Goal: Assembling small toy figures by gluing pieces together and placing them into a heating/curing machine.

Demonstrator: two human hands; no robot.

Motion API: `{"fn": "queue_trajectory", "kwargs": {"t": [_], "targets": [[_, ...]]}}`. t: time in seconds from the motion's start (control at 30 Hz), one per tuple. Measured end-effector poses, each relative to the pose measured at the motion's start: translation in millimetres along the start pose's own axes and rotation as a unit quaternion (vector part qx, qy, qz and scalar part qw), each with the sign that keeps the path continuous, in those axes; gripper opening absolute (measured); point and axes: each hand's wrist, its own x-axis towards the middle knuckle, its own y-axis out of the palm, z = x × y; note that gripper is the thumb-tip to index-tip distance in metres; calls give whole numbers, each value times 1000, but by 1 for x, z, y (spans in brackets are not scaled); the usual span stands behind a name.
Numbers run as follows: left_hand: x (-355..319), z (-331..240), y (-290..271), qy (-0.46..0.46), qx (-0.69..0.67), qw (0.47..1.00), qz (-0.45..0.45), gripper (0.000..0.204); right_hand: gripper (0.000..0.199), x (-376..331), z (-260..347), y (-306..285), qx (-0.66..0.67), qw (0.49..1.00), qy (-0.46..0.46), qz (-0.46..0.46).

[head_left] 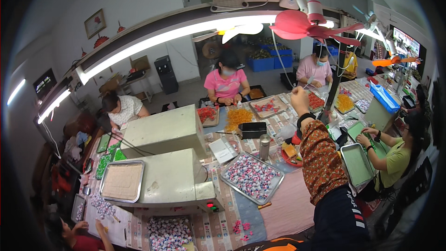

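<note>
Right hand (298, 98) raised high on a patterned orange-brown sleeve (319, 158), black band at the wrist, reaching out over the far part of the long patterned tabletop (288, 204). Fingers curled together in a loose fist; whether pinching anything cannot be told. Left hand out of sight.

Nearest below the raised hand: shallow metal tray of red pieces (316, 101) and flat metal tray of red and pale pieces (268, 107), apart from the hand. Further back toward the wearer: rectangular metal tray heaped with pink-and-white wrapped sweets (251, 177), slim steel flask (264, 147) upright beside it, small black box (252, 129) near a loose heap of orange pieces (237, 117). Left of these, two boxy cream-coloured machines (162, 158). Other people seated around the tabletop, hands busy over own trays.
</note>
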Motion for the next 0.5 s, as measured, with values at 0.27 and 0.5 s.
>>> {"fn": "queue_trajectory", "kwargs": {"t": [0.27,0.5], "targets": [[-23,70,-22,-47,22,997,-59,33,28,40,-72,-62,-318,935,-153,24],[-60,81,35,-75,-12,984,-162,34,54,84,-122,-31,-399,864,-294,90]]}}
